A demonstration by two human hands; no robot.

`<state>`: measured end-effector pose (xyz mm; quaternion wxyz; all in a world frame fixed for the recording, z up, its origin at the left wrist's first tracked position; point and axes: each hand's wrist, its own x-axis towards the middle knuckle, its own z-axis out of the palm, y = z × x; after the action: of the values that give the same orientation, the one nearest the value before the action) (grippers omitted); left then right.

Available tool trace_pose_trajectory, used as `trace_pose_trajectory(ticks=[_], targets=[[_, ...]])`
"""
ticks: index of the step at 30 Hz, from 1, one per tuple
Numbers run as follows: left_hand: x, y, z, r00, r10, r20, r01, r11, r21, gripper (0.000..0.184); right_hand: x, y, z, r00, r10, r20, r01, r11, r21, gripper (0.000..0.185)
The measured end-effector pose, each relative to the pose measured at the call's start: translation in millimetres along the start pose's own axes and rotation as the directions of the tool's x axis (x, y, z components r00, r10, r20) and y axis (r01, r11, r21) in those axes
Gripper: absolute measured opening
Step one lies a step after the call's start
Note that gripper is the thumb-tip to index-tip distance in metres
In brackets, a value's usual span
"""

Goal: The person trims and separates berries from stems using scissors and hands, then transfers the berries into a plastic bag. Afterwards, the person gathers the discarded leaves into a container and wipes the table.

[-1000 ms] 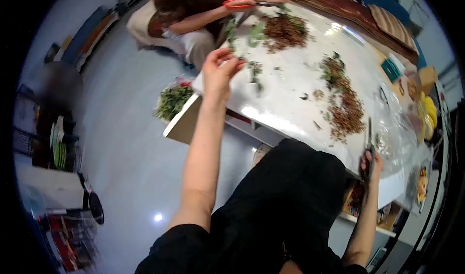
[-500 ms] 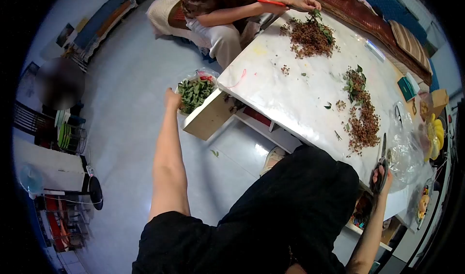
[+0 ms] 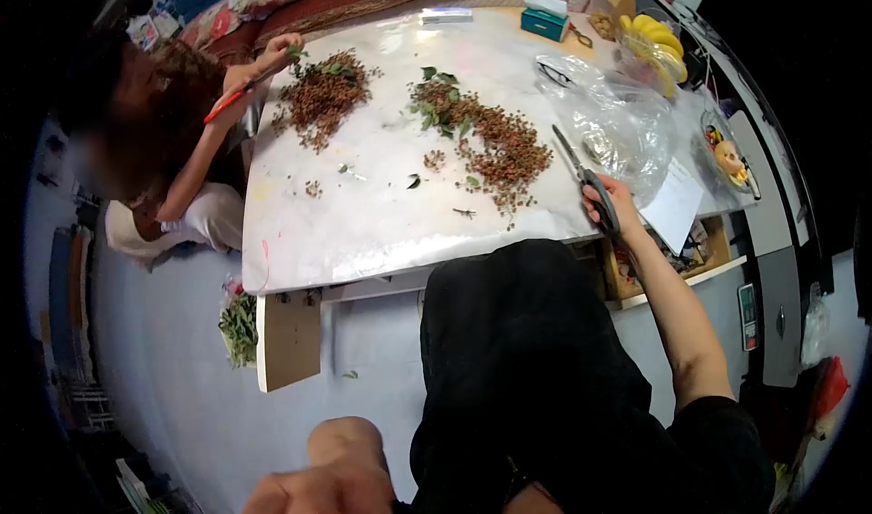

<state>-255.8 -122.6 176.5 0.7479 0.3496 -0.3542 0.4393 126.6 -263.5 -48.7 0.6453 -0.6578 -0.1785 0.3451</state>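
My right hand is closed around the dark handles of a pair of scissors at the table's near right edge, the blades pointing up and left. Left of them lies a heap of small reddish-brown berry clusters with green leaves at its far end. My left hand is low at the bottom edge of the view, close to my body; its fingers are cut off or hidden. A bag of green leaves stands beside the open drawer at the table's left corner.
Across the table another person's hand is at a second berry heap, with red-handled scissors. A clear plastic bag, bananas and a green tissue box lie right. An open drawer juts out below my right forearm.
My left hand has drawn back from the leaf bag toward my body. My view has turned right. The scissors stay in my right hand at the table edge.
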Motion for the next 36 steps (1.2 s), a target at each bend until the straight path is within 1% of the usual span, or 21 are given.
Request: trace_pose_trajectory(ticks=[1, 4, 8, 11, 14, 15, 16, 17, 18, 20, 22, 23, 24, 25, 27, 28, 30, 31, 33, 34, 36], targets=[[-2.2, -10.5, 8.6, 0.991, 0.026, -0.133, -0.043, 0.992, -0.122, 0.008, -0.3, 0.3, -0.6, 1.0, 0.0, -0.007, 0.0, 0.999, -0.036, 0.022], [-4.6, -26.9, 24.1, 0.936, -0.04, -0.35, -0.021, 0.986, -0.168, 0.016, -1.5, -1.2, -0.6, 1.0, 0.004, 0.021, -0.005, 0.999, 0.044, 0.028], [9.8, -44.0, 19.1, 0.925, -0.27, -0.266, 0.252, 0.962, -0.102, 0.021, -1.2, 0.3, -1.8, 0.999, 0.037, -0.006, -0.037, 0.999, 0.011, 0.034], [0.1, -54.5, -3.9, 0.946, -0.302, -0.116, 0.29, 0.951, -0.111, 0.026, -2.8, 0.1, -2.8, 0.999, 0.035, -0.003, -0.035, 0.999, -0.006, 0.036], [-13.2, -68.0, -28.8, 0.959, -0.279, -0.047, 0.277, 0.96, -0.034, 0.022, -6.5, -2.6, 0.4, 0.999, 0.023, -0.027, -0.023, 1.0, 0.001, 0.036], [-7.5, -80.4, -47.1, 0.944, -0.298, -0.141, 0.323, 0.919, 0.224, 0.015, -6.7, -4.3, 3.0, 0.999, 0.03, -0.032, -0.03, 1.0, 0.005, 0.036], [2.5, -95.8, -68.3, 0.928, -0.286, -0.238, 0.368, 0.807, 0.462, 0.009, -5.5, -3.6, 2.2, 0.999, 0.028, -0.029, -0.028, 0.999, -0.019, 0.037], [10.8, -109.9, -94.4, 0.913, -0.248, -0.325, 0.407, 0.633, 0.658, 0.007, -4.4, -4.0, 1.4, 0.999, 0.025, -0.021, -0.026, 1.0, -0.015, 0.037], [24.2, -122.3, -130.0, 0.827, -0.334, -0.452, 0.554, 0.35, 0.755, 0.003, -4.4, -4.1, 1.0, 0.999, 0.043, -0.014, -0.043, 0.999, -0.01, 0.037], [27.7, -153.8, -210.0, 0.749, -0.264, -0.607, 0.659, 0.206, 0.724, 0.008, -4.9, -4.7, 0.7, 0.998, 0.055, -0.014, -0.055, 0.998, -0.029, 0.039], [26.2, -176.5, -273.6, 0.778, -0.191, -0.598, 0.615, 0.04, 0.787, 0.01, -5.2, -5.2, 2.8, 0.999, 0.044, -0.016, -0.044, 0.999, -0.022, 0.039], [25.9, -186.4, -296.8, 0.793, -0.17, -0.585, 0.576, -0.102, 0.811, 0.012, -7.1, -6.4, 3.0, 0.999, 0.039, -0.032, -0.04, 0.999, -0.019, 0.039], [27.1, -195.7, -311.7, 0.809, -0.194, -0.555, 0.513, -0.228, 0.828, 0.014, -9.6, -11.1, 4.7, 0.999, 0.044, -0.019, -0.044, 0.999, 0.002, 0.04], [24.0, -208.1, -329.8, 0.861, -0.204, -0.466, 0.394, -0.312, 0.865, 0.015, -10.2, -11.1, 4.6, 0.999, 0.042, -0.014, -0.042, 0.999, 0.001, 0.04], [28.0, -226.9, -332.0, 0.822, -0.302, -0.483, 0.341, -0.42, 0.841, 0.016, -9.9, -8.8, 4.2, 1.0, 0.012, 0.009, -0.013, 0.999, 0.049, 0.041], [29.9, -235.3, -333.1, 0.822, -0.299, -0.484, 0.341, -0.422, 0.84, 0.016, -8.8, -6.1, 1.2, 0.999, 0.022, 0.031, -0.024, 0.999, 0.047, 0.042], [32.9, -248.5, -334.0, 0.8, -0.443, -0.405, 0.135, -0.525, 0.84, 0.026, -8.5, -3.2, 1.0, 1.0, 0.013, 0.028, -0.014, 0.999, 0.051, 0.042], [32.9, -253.1, -333.8, 0.8, -0.442, -0.406, 0.136, -0.526, 0.84, 0.026, -8.9, -2.5, 0.8, 1.0, 0.003, 0.021, -0.005, 0.998, 0.055, 0.043], [33.2, -259.6, -332.9, 0.734, -0.547, -0.402, -0.006, -0.598, 0.802, 0.035, -10.1, -5.4, 1.1, 0.999, 0.016, 0.035, -0.018, 0.998, 0.054, 0.043], [34.7, -260.9, -333.1, 0.689, -0.576, -0.441, -0.014, -0.618, 0.786, 0.04, -10.0, -4.8, 0.8, 0.999, 0.008, 0.04, -0.01, 0.998, 0.058, 0.043], [34.5, -259.2, -329.4, 0.686, -0.57, -0.453, -0.025, -0.641, 0.767, 0.037, -10.0, -3.6, 0.5, 0.999, 0.001, 0.046, -0.004, 0.998, 0.065, 0.044]])
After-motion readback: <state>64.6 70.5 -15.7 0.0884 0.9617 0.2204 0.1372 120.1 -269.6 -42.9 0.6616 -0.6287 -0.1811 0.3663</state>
